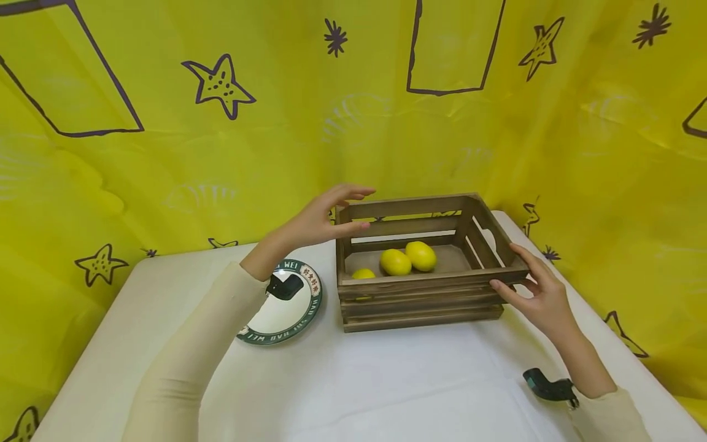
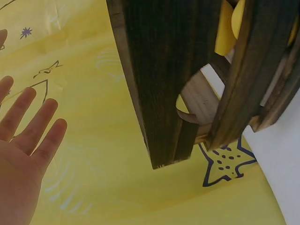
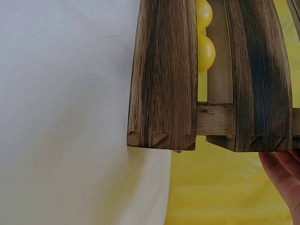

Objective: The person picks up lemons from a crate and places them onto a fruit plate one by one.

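A brown slatted wooden crate (image 1: 425, 285) stands on the white-covered table, with three yellow lemons (image 1: 395, 262) visible inside toward its left side. My right hand (image 1: 544, 301) grips the crate's front right corner, thumb at the front and fingers along the right end. In the right wrist view, the fingers (image 3: 276, 171) meet the end of an upper slat. By the crate's back left corner, my left hand (image 1: 317, 221) is raised with thumb and fingers spread apart, holding nothing. The left wrist view shows that hand's fingers (image 2: 35, 126) apart from the crate's end board (image 2: 164, 93), which has a cut-out handle.
A white plate (image 1: 315, 307) with a green lettered rim lies left of the crate, partly covered by the left forearm. A yellow curtain (image 1: 265, 166) with drawn stars hangs right behind the table (image 1: 386, 387). Black wrist cameras (image 1: 547, 385) stick out from both wrists.
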The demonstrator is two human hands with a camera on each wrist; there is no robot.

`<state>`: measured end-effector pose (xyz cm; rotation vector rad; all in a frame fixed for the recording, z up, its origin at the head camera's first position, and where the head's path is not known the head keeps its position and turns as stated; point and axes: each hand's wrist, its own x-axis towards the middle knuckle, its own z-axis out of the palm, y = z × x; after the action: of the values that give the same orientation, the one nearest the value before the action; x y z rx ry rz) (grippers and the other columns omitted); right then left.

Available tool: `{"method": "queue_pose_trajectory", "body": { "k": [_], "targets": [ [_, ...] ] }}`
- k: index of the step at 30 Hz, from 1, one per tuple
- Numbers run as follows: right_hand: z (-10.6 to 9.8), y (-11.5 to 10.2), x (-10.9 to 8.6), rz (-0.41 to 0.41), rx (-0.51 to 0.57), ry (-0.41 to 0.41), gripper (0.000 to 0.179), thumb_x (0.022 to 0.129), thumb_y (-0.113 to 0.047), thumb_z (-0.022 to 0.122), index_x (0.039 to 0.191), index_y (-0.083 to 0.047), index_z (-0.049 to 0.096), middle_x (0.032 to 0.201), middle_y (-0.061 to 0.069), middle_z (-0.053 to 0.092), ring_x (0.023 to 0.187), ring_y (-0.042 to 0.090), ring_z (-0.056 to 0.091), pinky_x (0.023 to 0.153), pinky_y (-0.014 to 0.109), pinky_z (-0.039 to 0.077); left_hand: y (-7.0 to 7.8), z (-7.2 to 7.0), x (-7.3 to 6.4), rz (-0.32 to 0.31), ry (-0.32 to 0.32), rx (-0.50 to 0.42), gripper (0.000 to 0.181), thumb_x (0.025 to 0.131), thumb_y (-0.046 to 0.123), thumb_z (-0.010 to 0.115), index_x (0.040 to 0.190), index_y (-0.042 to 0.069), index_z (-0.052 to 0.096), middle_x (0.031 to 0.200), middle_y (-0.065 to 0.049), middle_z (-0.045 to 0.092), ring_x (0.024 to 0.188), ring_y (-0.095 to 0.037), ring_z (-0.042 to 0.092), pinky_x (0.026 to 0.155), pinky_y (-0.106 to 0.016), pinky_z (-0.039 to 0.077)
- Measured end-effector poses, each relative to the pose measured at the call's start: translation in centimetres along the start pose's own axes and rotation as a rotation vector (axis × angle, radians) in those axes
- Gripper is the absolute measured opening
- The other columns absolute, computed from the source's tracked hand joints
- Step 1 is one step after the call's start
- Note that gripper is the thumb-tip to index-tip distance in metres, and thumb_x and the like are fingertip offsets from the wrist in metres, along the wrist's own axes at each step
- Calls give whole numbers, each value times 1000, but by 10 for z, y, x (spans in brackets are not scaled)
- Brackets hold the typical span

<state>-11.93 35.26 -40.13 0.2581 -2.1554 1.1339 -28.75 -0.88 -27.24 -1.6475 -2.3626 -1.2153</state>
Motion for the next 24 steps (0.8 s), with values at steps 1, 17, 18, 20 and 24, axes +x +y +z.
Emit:
{"method": "queue_pose_trajectory", "body": {
  "k": [1, 17, 18, 20, 24],
  "targets": [
    [0, 0, 0, 2, -3, -2, 83, 65, 24, 74, 141, 3, 47, 141, -16, 46, 123, -7, 44, 85, 2, 41, 1, 1, 2, 3, -5, -4, 56, 89, 11, 70, 140, 2, 47, 143, -12, 49, 130, -31, 47, 104, -53, 40],
    [-3, 1, -1, 21, -28, -16, 79, 71, 18, 75, 142, -1, 47, 140, -15, 46, 122, -7, 43, 87, 4, 42, 4, 17, 36, 7, -72, -12, 54, 91, 12, 69, 140, 2, 48, 141, -15, 50, 129, -29, 48, 105, -48, 40],
    [-3, 1, -1, 22, -34, -16, 79, 71, 17, 75, 142, -2, 47, 140, -14, 46, 122, -7, 43, 87, 3, 42, 4, 18, 38, 3, -76, -12, 54, 91, 12, 69, 140, 3, 48, 141, -15, 50, 129, -29, 48, 105, -47, 40],
    [-3, 2, -2, 26, -43, -18, 79, 71, 17, 75, 142, -2, 47, 141, -10, 48, 121, -8, 43, 87, 4, 41, 4, 21, 42, -2, -79, -11, 54, 91, 13, 69, 140, 3, 48, 141, -16, 50, 129, -30, 48, 105, -46, 40],
    [-5, 1, -2, 41, -43, -22, 78, 72, 15, 75, 143, -2, 46, 141, 12, 49, 120, -8, 42, 87, 3, 41, 3, 26, 51, -13, -93, -12, 54, 91, 15, 69, 140, 4, 48, 141, -15, 50, 129, -29, 48, 106, -48, 39]
  ]
}}
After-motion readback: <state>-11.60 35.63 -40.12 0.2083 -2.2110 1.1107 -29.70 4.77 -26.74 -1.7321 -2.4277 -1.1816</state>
